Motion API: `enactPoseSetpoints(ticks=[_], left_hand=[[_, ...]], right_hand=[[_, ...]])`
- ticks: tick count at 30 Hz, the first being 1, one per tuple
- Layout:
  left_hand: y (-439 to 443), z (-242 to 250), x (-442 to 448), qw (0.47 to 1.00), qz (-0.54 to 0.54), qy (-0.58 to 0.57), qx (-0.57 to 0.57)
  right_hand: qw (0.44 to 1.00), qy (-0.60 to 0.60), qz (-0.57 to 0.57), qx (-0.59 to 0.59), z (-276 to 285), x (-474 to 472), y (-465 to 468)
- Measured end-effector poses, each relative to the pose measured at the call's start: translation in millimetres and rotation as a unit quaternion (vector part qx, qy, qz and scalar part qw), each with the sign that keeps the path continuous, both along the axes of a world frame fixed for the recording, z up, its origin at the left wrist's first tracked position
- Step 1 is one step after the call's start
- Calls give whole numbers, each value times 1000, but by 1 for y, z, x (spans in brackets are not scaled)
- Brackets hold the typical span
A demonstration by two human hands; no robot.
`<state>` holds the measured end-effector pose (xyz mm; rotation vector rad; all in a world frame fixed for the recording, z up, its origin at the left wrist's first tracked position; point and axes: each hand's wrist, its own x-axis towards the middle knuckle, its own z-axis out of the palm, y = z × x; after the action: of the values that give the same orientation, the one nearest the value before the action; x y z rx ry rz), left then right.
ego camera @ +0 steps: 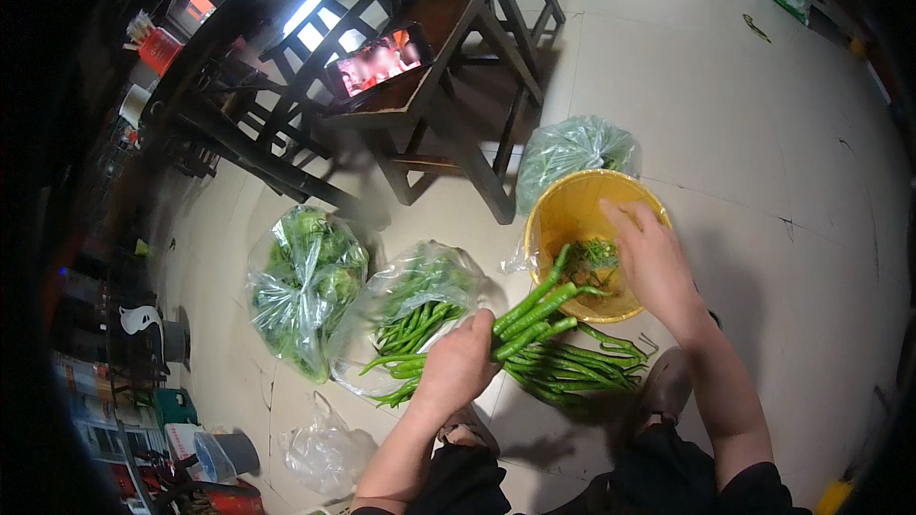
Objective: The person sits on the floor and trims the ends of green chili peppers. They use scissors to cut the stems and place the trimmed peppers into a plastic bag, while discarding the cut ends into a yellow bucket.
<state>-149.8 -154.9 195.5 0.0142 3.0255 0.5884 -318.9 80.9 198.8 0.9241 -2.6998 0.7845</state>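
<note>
My left hand [458,361] is closed around a bunch of long green chili peppers [535,315], which stick out on both sides of the fist. Over the right part of a yellow bin [554,204] is my right hand [647,257], fingers apart and nothing visible in them. Green scraps [590,254] lie at the bottom of the bin. Below the held bunch, a pile of green chili peppers [572,368] rests on the tiled floor. More slender green peppers [415,329] show in an open clear plastic bag [436,282], left of my left hand.
A tied bag of leafy greens [308,286] sits to the left; another green-filled bag [572,150] stands behind the bin. A phone [379,61] leans on a wooden chair [458,14]. An crumpled clear bag [329,447] lies near my left foot. My right shoe [665,386] is beside the pile.
</note>
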Motion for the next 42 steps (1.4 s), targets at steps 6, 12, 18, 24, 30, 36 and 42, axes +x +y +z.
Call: enactPoseSetpoints(ticks=[6, 12, 18, 24, 30, 36, 42], left_hand=[[3, 3, 0, 998, -53, -9, -22], [0, 11, 2, 997, -68, -13, -22], [-2, 12, 3, 997, -72, -28, -16], [-4, 12, 3, 996, -72, -47, 0], [-3, 9, 2, 996, -62, -57, 33], [-5, 8, 3, 995, -74, -46, 50], [-14, 13, -4, 982, 44, 54, 178]], right_hand=[[962, -12, 269, 39, 10, 8, 1], [958, -63, 276, 52, 5, 10, 1], [950, -87, 294, 66, 2, 9, 4], [944, -119, 302, 53, 1, 9, 5], [965, -49, 253, -44, -2, 14, -2], [969, -149, 3, -196, 1, 2, 7], [981, -134, 33, -133, -5, -5, 17]])
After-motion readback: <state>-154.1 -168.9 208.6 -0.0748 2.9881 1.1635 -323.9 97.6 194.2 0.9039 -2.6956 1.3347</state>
